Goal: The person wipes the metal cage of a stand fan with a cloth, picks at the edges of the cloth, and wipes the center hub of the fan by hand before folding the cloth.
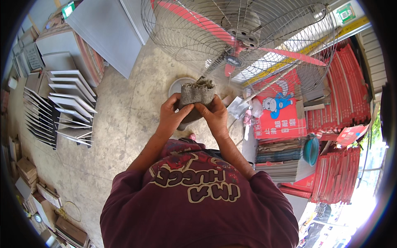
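Note:
In front of my body, both hands hold up a grey-brown, rough folded cloth (197,95) with a frayed upper edge. My left hand (171,112) grips its left side, and my right hand (216,115) grips the right. The two thumbs press side by side against its near lower edge, while the other fingers are mostly hidden behind it. A darker, rounded thing shows below the cloth between my wrists; I cannot tell what it is. Partly covered by the cloth and left hand, a pale round basin (175,86) stands on the floor.
A large caged fan (237,45) with red blades stands just beyond my hands. Tile samples stand in a rack (74,107) at left, near a leaning grey panel (109,33). Red cartons (339,91) and a teal bowl (311,151) are stacked at right.

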### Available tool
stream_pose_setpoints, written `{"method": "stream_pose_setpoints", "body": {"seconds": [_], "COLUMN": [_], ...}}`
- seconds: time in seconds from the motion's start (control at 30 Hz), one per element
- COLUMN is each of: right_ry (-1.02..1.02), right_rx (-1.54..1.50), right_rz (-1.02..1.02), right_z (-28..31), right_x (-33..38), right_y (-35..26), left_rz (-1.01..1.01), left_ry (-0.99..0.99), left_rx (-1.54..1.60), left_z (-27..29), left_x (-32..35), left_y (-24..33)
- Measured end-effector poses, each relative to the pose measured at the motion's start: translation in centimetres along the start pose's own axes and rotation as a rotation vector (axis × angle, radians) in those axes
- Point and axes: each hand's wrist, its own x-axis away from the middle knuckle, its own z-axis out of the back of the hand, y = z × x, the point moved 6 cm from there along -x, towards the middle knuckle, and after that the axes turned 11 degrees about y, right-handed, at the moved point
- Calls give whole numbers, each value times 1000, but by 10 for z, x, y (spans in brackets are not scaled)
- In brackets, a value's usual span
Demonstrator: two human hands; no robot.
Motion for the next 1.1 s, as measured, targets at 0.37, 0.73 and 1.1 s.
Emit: {"method": "stream_pose_setpoints", "body": {"seconds": [0.37, 0.73, 1.1], "right_ry": [-15, -85, -105], "right_rx": [-10, -133, -33], "right_rz": [-62, -254, -135], "right_z": [14, 30, 56], "right_x": [-10, -21, -46], "right_y": [7, -9, -17], "left_rz": [-112, 152, 116], "left_ry": [7, 47, 144], "left_rx": [-89, 68, 49], "left_z": [-10, -40, -79], "left_x": [-3, 9, 1], "left_y": [-7, -31, -36]}}
